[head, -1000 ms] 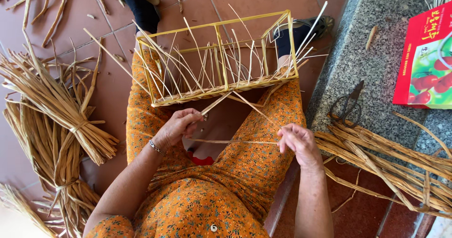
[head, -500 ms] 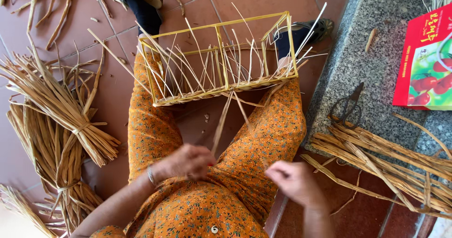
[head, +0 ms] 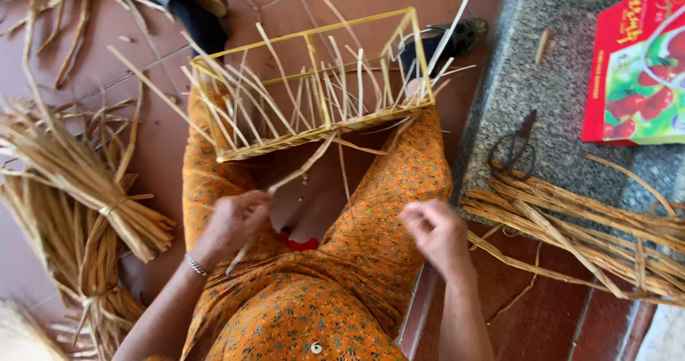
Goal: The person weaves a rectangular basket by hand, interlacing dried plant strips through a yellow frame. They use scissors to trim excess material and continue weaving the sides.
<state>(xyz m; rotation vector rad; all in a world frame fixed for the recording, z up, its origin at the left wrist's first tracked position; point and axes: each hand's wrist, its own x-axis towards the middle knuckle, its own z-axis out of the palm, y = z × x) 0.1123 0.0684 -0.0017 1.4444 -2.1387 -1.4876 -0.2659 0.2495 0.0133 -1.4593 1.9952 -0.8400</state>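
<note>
We saw the left hand [head: 239,222] curled shut around a long flat pale straw strip [head: 300,170]. The strip ran from that hand up to the near edge of the yellow wire box frame with straw woven along its bottom [head: 317,90]. The frame sat on the person's knees, far from the hands, and many loose straw ends stuck up out of it. The right hand [head: 437,234] was a loose fist over the right leg, and we could not tell if it held anything. Both legs wore orange cloth with small flowers [head: 371,211].

On the left, tied bundles of dry straw [head: 78,182] lay on the red floor tiles [head: 143,33]. On the right, more long straw strips [head: 585,225] lay across a grey stone step [head: 514,83]. Dark scissors [head: 515,147] lay on the step just beyond them. A red box with fruit pictures [head: 638,68] sat at the far right.
</note>
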